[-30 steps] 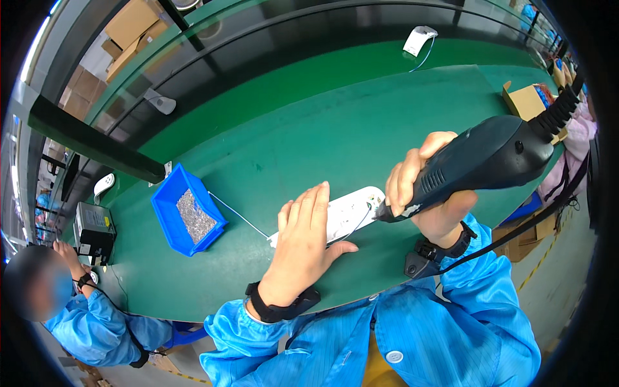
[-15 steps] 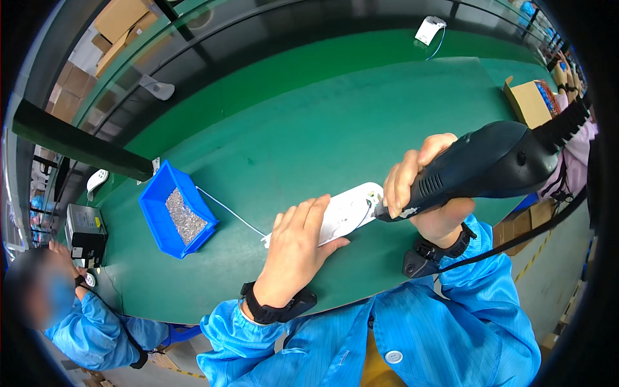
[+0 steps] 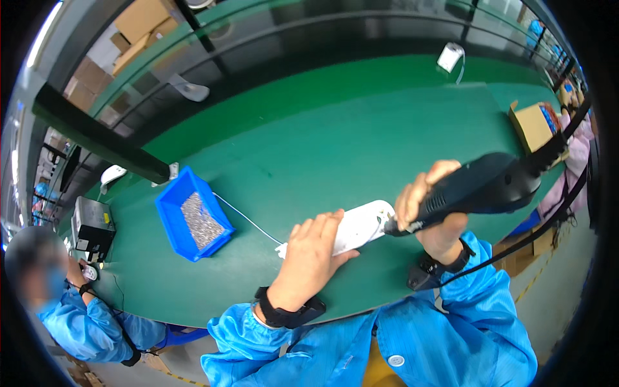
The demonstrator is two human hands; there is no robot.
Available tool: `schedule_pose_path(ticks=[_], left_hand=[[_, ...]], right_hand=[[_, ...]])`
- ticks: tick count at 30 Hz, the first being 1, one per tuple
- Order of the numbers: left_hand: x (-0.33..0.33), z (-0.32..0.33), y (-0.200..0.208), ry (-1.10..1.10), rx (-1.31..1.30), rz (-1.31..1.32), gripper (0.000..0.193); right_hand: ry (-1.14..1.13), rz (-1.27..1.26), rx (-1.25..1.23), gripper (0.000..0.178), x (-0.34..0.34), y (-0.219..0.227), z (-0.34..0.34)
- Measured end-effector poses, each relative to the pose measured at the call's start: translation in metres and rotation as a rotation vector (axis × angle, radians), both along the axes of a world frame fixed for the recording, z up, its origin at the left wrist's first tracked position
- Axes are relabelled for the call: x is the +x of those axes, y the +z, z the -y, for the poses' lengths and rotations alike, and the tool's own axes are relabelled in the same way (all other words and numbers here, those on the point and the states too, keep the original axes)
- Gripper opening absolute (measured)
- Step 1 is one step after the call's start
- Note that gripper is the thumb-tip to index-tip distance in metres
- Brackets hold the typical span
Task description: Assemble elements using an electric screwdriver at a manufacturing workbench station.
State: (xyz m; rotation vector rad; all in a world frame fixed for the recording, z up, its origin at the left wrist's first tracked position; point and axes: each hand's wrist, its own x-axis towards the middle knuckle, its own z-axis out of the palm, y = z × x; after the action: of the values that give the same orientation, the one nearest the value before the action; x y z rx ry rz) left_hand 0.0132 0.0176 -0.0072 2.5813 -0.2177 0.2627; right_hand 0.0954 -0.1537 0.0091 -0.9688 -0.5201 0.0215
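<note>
My left hand [image 3: 311,258] lies over a long white plastic housing [image 3: 364,226], holding it against the green tabletop with the thumb along its near side. A thin pale cord [image 3: 248,219] runs from the housing's left end toward a blue bin. In my right hand [image 3: 425,203] is a black electric screwdriver [image 3: 480,184], held almost level with fingers wrapped round its front part. Its tip is at the right end of the housing, where small dark openings show. Whether it sits on a screw is too small to tell.
The blue bin [image 3: 169,216] of small metal screws stands left of my hands. An open cardboard box [image 3: 532,129] is at the far right, a white device [image 3: 450,58] at the back. A co-worker in blue [image 3: 90,322] sits left, near a black box [image 3: 92,226].
The whole scene has shifted down and slightly right in the picture. My left hand still holds the housing, and the screwdriver tip stays at its right end.
</note>
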Motion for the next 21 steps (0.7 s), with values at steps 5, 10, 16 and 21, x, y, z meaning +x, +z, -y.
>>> schedule_pose_path(ticks=[5, 10, 16, 21], left_hand=[[-0.008, -0.003, -0.005, -0.047, -0.012, 0.005, 0.069], [-0.013, -0.038, 0.016, 0.101, 0.048, 0.195, 0.053], [-0.037, -0.151, 0.020, 0.852, 0.296, 0.216, 0.005], [-0.028, -0.162, -0.018, 0.811, 0.466, -0.072, 0.025]], right_hand=[[0.674, 0.266, -0.079, 0.062, 0.016, 0.020, 0.024], [0.628, 0.534, -1.049, 0.080, 0.039, 0.020, 0.012], [0.822, 0.859, -1.427, 0.072, 0.050, 0.005, -0.028], [0.579, 1.019, -1.440, 0.057, 0.106, 0.033, -0.058]])
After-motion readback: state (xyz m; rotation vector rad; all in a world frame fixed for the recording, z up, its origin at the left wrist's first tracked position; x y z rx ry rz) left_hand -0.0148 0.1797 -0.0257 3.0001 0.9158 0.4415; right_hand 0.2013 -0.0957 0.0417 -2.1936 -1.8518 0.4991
